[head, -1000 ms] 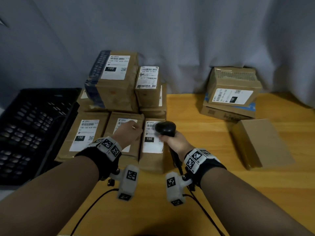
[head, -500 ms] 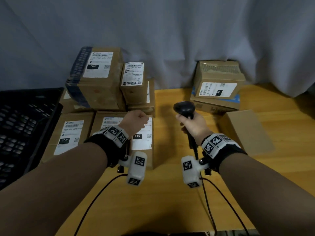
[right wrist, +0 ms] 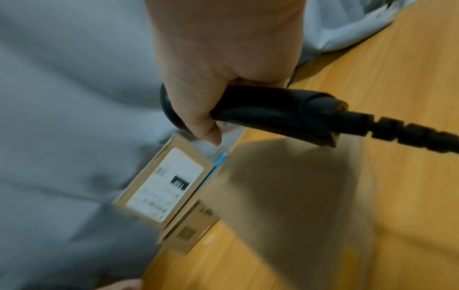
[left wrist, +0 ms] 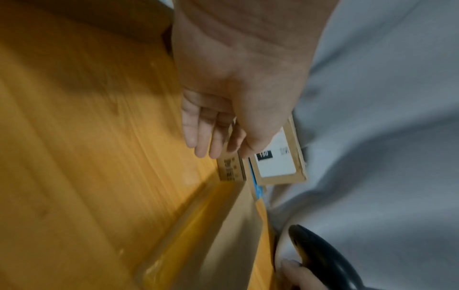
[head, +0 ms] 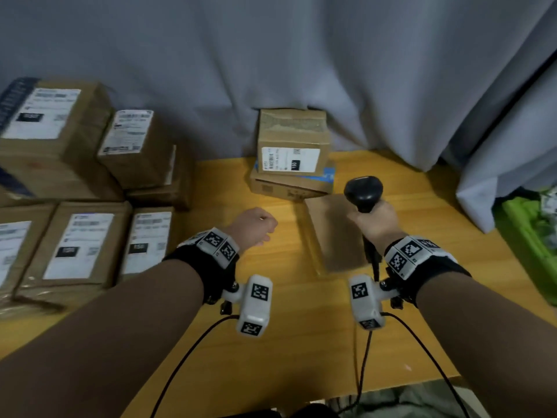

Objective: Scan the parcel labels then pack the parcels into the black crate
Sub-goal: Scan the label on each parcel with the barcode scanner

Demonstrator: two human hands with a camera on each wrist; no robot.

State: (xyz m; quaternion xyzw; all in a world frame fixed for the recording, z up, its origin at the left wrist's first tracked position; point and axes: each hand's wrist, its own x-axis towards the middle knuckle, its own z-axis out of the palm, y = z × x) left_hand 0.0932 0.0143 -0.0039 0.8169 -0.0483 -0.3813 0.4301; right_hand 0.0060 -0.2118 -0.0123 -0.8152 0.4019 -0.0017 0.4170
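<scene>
My right hand (head: 372, 220) grips the handle of the black barcode scanner (head: 363, 191), whose head is up and faces a labelled cardboard parcel (head: 292, 143). That parcel sits on a flat box with blue tape (head: 289, 187) at the back of the wooden table (head: 301, 342). A plain brown parcel (head: 334, 236) lies flat under the scanner. My left hand (head: 256, 229) hovers over the table left of it, its fingers (left wrist: 206, 137) relaxed and holding nothing. The right wrist view shows the scanner handle (right wrist: 273, 115) in my fist above the labelled parcel (right wrist: 164, 184). The black crate is out of view.
A pile of labelled cardboard parcels (head: 78, 245) fills the table's left side. A grey curtain (head: 271, 55) hangs behind. A green bin (head: 530, 239) stands off the table's right edge. Cables (head: 187, 357) trail from my wrists over the front edge.
Both hands have moved right, away from the left parcels, to the stack at the back. The scanner has come off the left label. The view swung right and the crate left it.
</scene>
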